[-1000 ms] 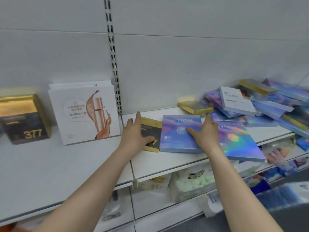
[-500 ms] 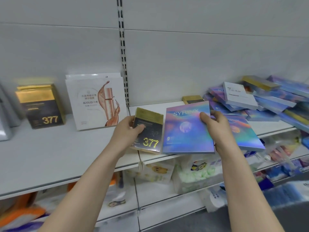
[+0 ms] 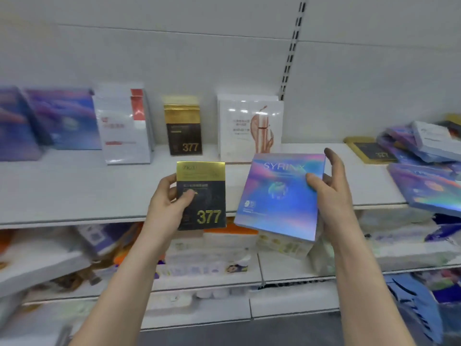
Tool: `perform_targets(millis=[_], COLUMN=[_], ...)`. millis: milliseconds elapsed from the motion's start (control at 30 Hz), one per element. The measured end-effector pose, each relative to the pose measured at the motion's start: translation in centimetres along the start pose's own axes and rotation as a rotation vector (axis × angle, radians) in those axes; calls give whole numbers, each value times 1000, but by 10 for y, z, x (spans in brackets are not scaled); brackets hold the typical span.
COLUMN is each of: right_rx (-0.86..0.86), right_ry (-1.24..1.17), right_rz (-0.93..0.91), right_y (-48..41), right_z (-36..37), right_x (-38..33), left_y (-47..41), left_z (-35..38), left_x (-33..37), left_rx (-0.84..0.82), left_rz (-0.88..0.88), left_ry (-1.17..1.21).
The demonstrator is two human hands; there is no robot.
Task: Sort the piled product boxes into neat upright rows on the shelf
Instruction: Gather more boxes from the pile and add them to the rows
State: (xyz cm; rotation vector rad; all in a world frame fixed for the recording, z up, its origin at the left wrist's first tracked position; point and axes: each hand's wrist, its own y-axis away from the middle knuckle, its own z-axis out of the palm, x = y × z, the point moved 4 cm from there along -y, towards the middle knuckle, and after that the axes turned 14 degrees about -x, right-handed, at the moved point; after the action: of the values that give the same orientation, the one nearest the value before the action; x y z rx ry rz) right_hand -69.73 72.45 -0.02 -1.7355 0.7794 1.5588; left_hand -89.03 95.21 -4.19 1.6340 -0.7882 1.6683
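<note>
Head cam view, so you're looking down at both hands, each with a box held up in front of the shelf edge. The left hand [image 3: 167,203] grips the black-and-gold 377 box [image 3: 207,196] by its left side, thumb across the front and fingers wrapped behind, with the box pretty much upright. The right hand [image 3: 334,193] grips the holographic SYRINX box [image 3: 277,201] at its right edge, thumb on the front face and index finger sticking up past the top corner. That one's tilted a bit, leaning to the right. The two boxes sit side by side, near each other but not touching.

Further back on the white shelf [image 3: 74,193] there are rows already standing against the wall. From the left: blurry holographic boxes [image 3: 64,121], white-and-red boxes [image 3: 124,128], a row of 377 boxes [image 3: 183,131], then white boxes with a hand and bottle print [image 3: 249,128].

Over on the right is the messy pile [image 3: 411,146], mostly holographic boxes lying flat at all angles. A flat 377 box [image 3: 371,151] lies at its left end, and one holographic box [image 3: 429,188] hangs over the near edge.

A slotted upright [image 3: 291,51] runs up the wall behind. The lower shelves [image 3: 274,268] hold bagged goods, too blurry to name.
</note>
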Motion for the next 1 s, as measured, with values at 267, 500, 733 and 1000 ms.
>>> perform_targets(millis=[267, 500, 733, 1000], right_rx=[-212, -334, -367, -412], right_ry=[-26, 18, 305, 645], right_rz=[-81, -204, -356, -487], right_y=[17, 0, -56, -136], right_z=[165, 293, 394, 480], right_x=[-5, -29, -59, -71], left_y=[74, 112, 104, 60], left_z=[-166, -280, -332, -367], left_x=[-11, -2, 11, 24], left_rx=[239, 420, 498, 534], left_rz=[44, 53, 94, 93], left_ry=[35, 12, 20, -22])
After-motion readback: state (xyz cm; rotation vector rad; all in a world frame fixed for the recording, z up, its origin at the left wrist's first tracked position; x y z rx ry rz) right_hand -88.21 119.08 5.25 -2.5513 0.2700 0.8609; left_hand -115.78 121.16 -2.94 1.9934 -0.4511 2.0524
